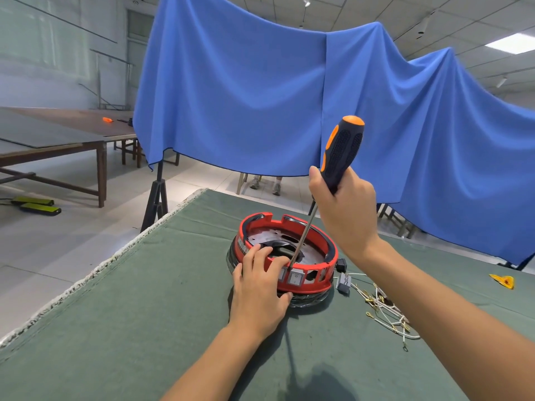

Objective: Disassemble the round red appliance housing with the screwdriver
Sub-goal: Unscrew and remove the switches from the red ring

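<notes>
1. Head view: the red housing (285,254) sits at centre frame on the green table (144,299)
2. The left hand (262,287) grips its near rim, fingers curled over the edge; the right hand (343,211) wraps the lower handle of the screwdriver (337,157), whose tip meets the inner near wall beside the left fingers
3. To do this well, keep the shaft in line with the fastener, press down firmly and hold the ring steady
4. The housing is an open ring with a notched far rim, a metal plate inside and white switches on its near face
</notes>
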Motion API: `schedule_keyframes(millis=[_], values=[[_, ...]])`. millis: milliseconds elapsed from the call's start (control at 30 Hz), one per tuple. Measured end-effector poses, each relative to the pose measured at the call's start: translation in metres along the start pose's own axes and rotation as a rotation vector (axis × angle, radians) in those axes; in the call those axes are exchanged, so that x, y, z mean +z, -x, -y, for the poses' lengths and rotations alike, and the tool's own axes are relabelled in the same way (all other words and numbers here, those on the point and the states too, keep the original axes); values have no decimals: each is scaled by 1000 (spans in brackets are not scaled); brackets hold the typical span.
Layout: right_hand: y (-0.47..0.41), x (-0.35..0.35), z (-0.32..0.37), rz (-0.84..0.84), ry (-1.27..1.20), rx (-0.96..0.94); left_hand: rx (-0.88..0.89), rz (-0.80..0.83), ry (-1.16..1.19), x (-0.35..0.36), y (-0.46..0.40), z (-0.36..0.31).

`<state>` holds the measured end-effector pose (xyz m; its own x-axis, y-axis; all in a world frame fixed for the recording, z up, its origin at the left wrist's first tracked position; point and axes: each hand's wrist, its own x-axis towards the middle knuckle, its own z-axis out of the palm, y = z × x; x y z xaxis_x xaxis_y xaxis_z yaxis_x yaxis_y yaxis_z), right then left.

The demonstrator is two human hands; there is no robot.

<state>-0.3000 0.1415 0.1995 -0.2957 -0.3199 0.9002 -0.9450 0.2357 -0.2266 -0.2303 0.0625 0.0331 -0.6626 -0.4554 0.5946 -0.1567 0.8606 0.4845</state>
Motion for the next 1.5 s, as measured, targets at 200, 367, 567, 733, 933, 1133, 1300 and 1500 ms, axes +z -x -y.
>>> schedule_keyframes(millis=[200, 367, 567, 733, 933, 1133, 1300, 1500], values=[[-2, 1, 3, 1, -7, -13, 1, -3, -10, 1, -1, 1], [-1, -5, 2, -13, -35, 7, -1, -3, -3, 1, 0, 0], [0, -6, 2, -6, -46, 38, -5, 4, -5, 1, 0, -1], [2, -4, 3, -2, -39, 38, -9, 6, -11, 1, 0, -1], [1, 0, 7, 56, 30, -2, -3, 0, -2, 0, -1, -1], [-5, 8, 13, 159, 114, -56, -6, 2, -6, 0, 0, -2], [-8, 12, 18, 183, 110, -56, -17, -2, 12, -1, -2, -2], [-9, 12, 22, 200, 110, -55, -15, 0, 2, 0, -1, -2]])
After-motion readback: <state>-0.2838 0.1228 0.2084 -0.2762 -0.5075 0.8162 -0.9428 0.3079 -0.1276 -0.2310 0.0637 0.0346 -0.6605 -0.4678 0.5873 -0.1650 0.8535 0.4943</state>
